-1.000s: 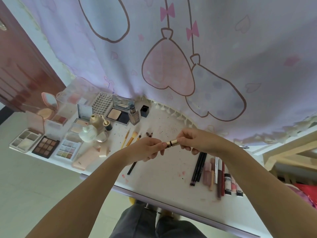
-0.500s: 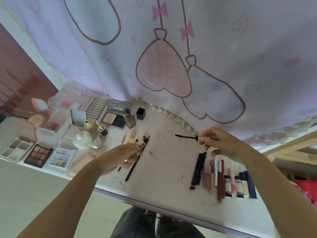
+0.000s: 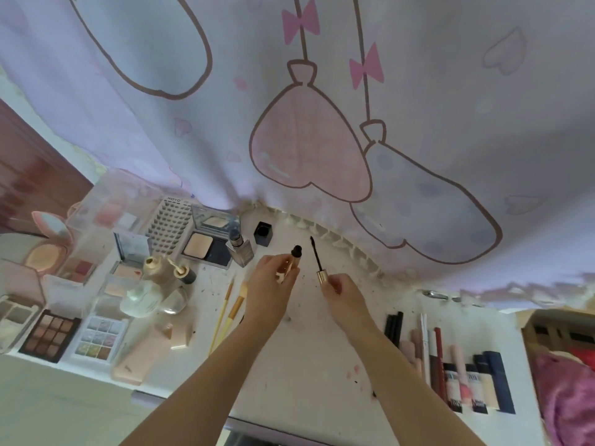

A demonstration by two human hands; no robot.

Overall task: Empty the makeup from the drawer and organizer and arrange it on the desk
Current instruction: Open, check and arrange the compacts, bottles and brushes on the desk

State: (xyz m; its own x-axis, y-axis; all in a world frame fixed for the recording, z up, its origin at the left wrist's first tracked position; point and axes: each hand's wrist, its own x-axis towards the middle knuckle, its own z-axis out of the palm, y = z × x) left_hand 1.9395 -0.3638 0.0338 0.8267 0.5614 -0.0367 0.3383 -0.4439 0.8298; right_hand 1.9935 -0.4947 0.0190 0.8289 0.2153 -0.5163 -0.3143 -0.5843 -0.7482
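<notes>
Above the middle of the desk [image 3: 299, 381], a mascara is held open in two parts: the gold tube [image 3: 291, 263] sits upright in the left hand [image 3: 269, 284], dark neck uppermost, fingers wrapped round its body; the wand [image 3: 317, 259] is pinched by its gold cap in the right hand [image 3: 341, 289], brush tip pointing up and slightly away. Hands stand apart, each clamped on its own piece, tube and wand just beside one another, not touching, both clear of the desktop. Beside the left wrist lie two yellow-handled brushes [image 3: 227, 309]. Further left, a spread already laid out: eyeshadow palettes [image 3: 51, 334], a powder compact [image 3: 207, 247], a round pink mirror compact [image 3: 48, 243], small bottles [image 3: 161, 268], a lash tray [image 3: 169, 228], a clear organizer [image 3: 106, 214] at the back with a few pinkish items apparently left inside, though hard to tell through the plastic. Right of the right forearm, a tidy row of pencils and lip tubes [image 3: 450, 365] lies side by side near the desk's front edge. No drawer in view. Judgement: task well advanced, most makeup out and grouped by kind; what remains seems to be closing this mascara, placing it, likely with the sticks at right, and clearing whatever remains in the organizer.
</notes>
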